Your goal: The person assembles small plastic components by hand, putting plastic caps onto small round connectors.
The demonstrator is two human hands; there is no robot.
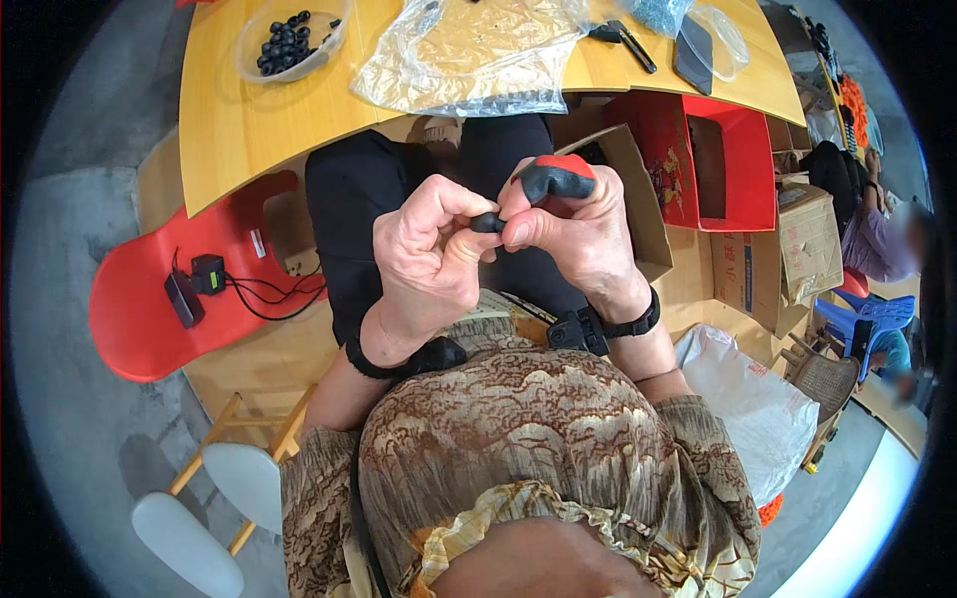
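Between the two opposed pinches, one black part was held. The left hand pinched its left end between thumb and finger; the right hand pinched its right end likewise, with one red-and-black sleeve on a finger. Whether the part was one piece or two could not be told. Good handling probably called for steady wrists, the two pinches kept in line, and even thumb pressure without twisting.

Count: hands, two; held part, one. Ahead and left of the grip stood one tub of black pieces, many, overlapping too closely for an exact count. Directly ahead lay one bag; ahead and right, one phone
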